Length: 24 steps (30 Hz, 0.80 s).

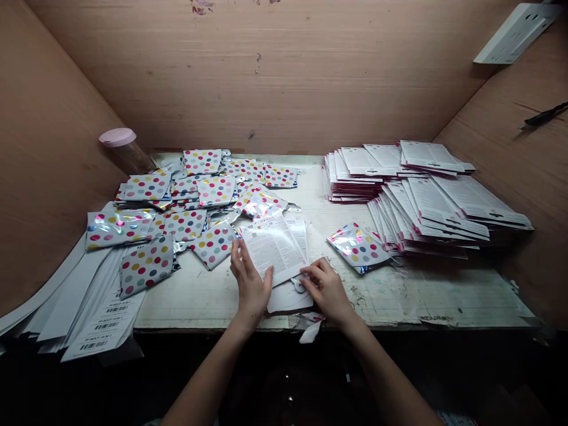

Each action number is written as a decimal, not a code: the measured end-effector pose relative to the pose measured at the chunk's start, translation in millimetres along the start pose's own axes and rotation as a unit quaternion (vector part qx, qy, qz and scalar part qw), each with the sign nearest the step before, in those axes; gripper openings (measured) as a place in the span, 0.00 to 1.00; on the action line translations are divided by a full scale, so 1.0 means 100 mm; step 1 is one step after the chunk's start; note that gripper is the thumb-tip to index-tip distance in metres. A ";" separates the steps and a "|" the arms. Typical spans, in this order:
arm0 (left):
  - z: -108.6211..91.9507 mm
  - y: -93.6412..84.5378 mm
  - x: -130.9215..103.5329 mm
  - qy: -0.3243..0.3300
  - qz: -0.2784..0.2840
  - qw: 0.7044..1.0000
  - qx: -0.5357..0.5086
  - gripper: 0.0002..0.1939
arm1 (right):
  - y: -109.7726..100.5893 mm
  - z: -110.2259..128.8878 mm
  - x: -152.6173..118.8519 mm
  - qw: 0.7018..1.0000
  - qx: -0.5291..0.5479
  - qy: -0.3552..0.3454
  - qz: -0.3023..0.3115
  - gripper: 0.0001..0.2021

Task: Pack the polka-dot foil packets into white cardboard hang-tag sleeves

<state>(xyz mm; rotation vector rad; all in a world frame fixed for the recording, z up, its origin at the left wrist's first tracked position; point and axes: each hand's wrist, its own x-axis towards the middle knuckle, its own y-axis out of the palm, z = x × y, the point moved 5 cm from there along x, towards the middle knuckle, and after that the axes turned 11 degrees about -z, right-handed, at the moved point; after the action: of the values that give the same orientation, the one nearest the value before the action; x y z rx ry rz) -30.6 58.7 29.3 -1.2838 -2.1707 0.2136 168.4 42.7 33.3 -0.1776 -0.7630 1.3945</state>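
Observation:
A white printed packet (276,248) lies tilted in front of me, with fine text on its upper face. My left hand (248,281) holds its left edge, thumb on the near corner and fingers along the side. At the near right corner, the fingers of my right hand (327,290) pinch a pale hang tab (298,285) that sticks out from under the packet. More white card (288,299) shows beneath it, partly covered. A polka-dot foil pouch (358,245) rests to the right, apart from my right hand.
Many polka-dot pouches (184,225) are heaped at left. Barcode label sheets (104,316) hang over the front left edge. White printed packets (437,204) are stacked at right. A pink-lidded bottle (126,151) stands back left; a power strip (517,34) is mounted upper right. Wooden panels (284,83) enclose the table.

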 end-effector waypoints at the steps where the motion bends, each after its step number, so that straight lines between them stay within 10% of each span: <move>1: -0.04 0.01 -0.06 0.072 0.014 0.995 0.063 0.32 | 0.10 -0.08 0.02 1.000 0.003 0.002 -0.008 0.05; 6: 0.02 0.07 -0.31 0.236 0.210 0.938 0.143 0.26 | 0.24 -0.17 0.08 0.999 -0.035 -0.025 -0.025 0.06; 16: 0.06 0.03 -0.26 0.141 0.142 0.963 0.178 0.43 | 0.26 0.21 -0.37 0.961 -0.106 -0.254 0.010 0.16; 24: 0.07 0.07 -0.30 0.145 0.190 0.939 0.248 0.33 | 0.58 -0.07 -0.38 0.942 -0.262 -0.205 0.046 0.35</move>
<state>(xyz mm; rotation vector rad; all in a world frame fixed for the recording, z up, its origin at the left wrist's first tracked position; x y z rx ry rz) -18.8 38.5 7.8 -1.3200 -1.4777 0.6400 125.7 21.5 -17.6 -0.3459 -1.4884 1.3046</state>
